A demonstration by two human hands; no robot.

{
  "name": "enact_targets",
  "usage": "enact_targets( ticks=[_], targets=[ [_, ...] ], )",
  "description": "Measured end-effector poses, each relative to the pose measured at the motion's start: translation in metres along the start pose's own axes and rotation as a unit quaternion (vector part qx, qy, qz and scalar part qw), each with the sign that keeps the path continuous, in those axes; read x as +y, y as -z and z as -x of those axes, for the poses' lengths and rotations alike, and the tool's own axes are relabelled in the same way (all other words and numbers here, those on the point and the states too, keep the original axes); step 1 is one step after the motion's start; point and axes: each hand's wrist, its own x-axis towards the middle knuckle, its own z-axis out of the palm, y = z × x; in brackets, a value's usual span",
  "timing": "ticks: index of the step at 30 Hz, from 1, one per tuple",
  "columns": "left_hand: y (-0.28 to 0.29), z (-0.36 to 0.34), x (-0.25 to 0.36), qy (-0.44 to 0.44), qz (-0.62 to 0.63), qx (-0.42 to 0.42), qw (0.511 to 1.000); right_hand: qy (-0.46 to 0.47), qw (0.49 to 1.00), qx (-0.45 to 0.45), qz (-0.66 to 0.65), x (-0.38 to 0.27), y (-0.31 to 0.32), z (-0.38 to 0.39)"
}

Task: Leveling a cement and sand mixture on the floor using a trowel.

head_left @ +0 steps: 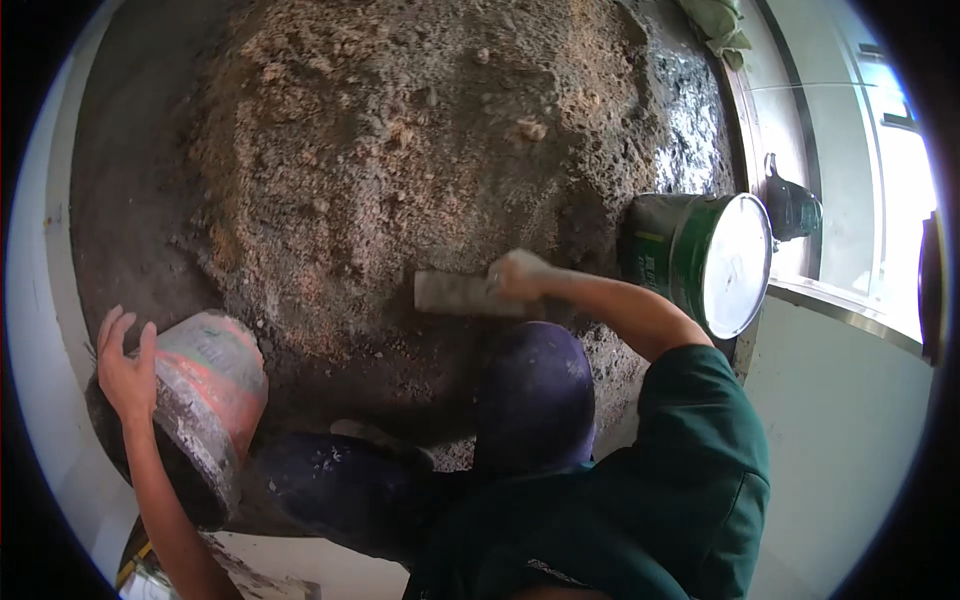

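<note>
My right hand point(520, 275) is closed on a flat rectangular trowel point(448, 292), slightly smeared by motion. The blade is grey and lies against the rough mortar mix point(380, 190), near its lower edge. At the left, a dirty bucket point(215, 370) with faded orange and grey sides lies tipped, its dark mouth turned toward the lower left. My left hand point(125, 370) rests at the upper side of its rim, fingers stretched out and spread. Whether the palm presses on the bucket, I cannot tell.
A green pail with a white lid point(738, 265) stands at the right, with a dark green jug-like container point(795, 208) beside it. Wet grey patches point(690, 110) shine at the upper right. My knees point(535, 395) are close to the mix. White walls point(850, 400) bound both sides.
</note>
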Motion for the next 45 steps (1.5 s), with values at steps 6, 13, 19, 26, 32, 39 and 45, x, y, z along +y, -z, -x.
enact_targets(
  ticks=[6,13,19,26,32,39,45],
  targets=[
    [0.0,0.002,-0.004,-0.008,-0.008,-0.012,1.0,-0.126,0.947,0.294,0.033,0.009,0.145,0.042],
    [-0.003,-0.001,-0.003,-0.014,-0.002,-0.021,1.0,-0.322,0.932,0.032,-0.161,-0.053,0.197,0.107],
    [-0.002,0.002,-0.006,-0.025,-0.016,-0.027,0.999,-0.148,0.876,0.429,-0.165,-0.01,0.093,0.177],
    [-0.002,-0.004,-0.006,-0.033,0.016,-0.016,0.999,-0.206,0.873,0.431,0.099,0.02,0.049,0.099],
    [-0.007,-0.001,-0.004,-0.034,0.024,-0.001,0.999,-0.086,0.976,0.197,0.039,-0.018,-0.033,0.041],
    [0.0,0.002,-0.003,-0.018,0.004,-0.004,1.0,-0.16,0.857,0.483,0.082,-0.038,0.112,0.021],
    [-0.008,-0.006,0.015,-0.022,0.024,0.021,0.999,0.016,0.967,0.054,0.247,-0.015,0.009,-0.041]
  ],
)
